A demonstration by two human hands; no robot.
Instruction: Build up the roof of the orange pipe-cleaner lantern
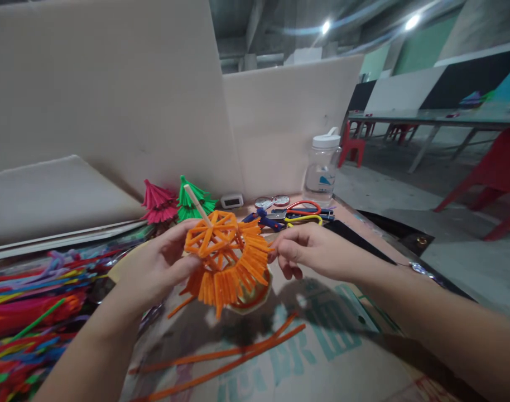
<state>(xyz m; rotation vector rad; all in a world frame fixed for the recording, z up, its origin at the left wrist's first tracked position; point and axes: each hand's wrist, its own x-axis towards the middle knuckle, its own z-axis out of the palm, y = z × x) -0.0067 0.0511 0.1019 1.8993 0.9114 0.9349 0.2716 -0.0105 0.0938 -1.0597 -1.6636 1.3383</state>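
An orange pipe-cleaner structure (232, 279) with a fringed skirt and a lattice top is raised over the cardboard surface. A light wooden stick (197, 205) rises from its lattice. My left hand (167, 262) grips the lattice's left side between thumb and fingers. At the fringe's right edge, my right hand (297, 251) has its thumb and index finger pinched together at an orange tip; the other fingers are curled. Below the fringe, a shallow container (255, 301) is partly hidden. Loose orange pipe cleaners (238, 353) lie nearer to me on the cardboard (322, 368).
Colourful pipe cleaners (29, 301) are heaped at the left. Behind stand red (158, 202) and green (194, 198) fringed pieces, a small display device (231, 201), scissors (305, 209), a blue glue gun (265, 219) and a clear bottle (322, 173). Pale boards (275, 123) border the back.
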